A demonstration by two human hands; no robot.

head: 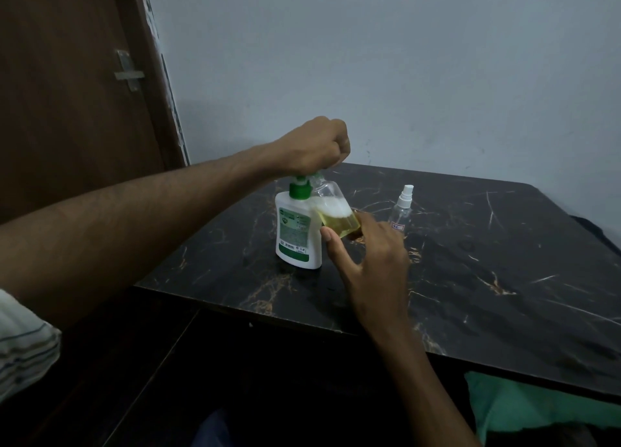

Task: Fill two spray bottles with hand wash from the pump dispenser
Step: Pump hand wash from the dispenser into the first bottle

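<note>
Fist-closed, the left hand (pixel 314 145) presses down from above on the green pump head of the white pump dispenser (pixel 297 229), which stands near the middle of the frame on the dark marbled table (pixel 470 278). Right hand (pixel 364 251) pinches the base of a tilted clear spray bottle (pixel 334 211), its neck leaning under the pump and partly hidden by the left hand; yellow liquid with foam sits inside. Second spray bottle (pixel 401 209) stands upright and capped, right of centre. Two spray bottles, one dispenser.
</note>
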